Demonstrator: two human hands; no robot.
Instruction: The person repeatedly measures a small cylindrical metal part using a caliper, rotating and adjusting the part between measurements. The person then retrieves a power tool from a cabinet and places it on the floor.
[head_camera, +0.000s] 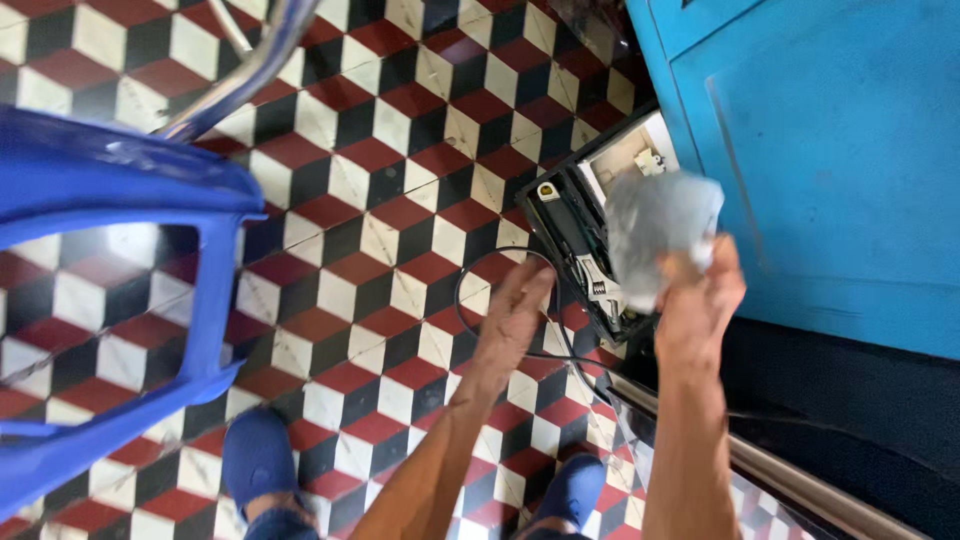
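A: What does the right hand have?

B: It's closed on a clear bag, held up above the open black case on the tiled floor.

A: And the left hand?

B: Flat, fingers out, holding nothing, beside the black cable.

A: Advice?

B: I'd keep the bag pinched firmly and steady over the case.

A: Counts?

B: One bag, one case, one cable, one blue chair, two blue shoes.

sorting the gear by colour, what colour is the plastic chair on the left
Blue: the plastic chair is solid bright blue, seen best in the head view, over the chequered floor tiles.
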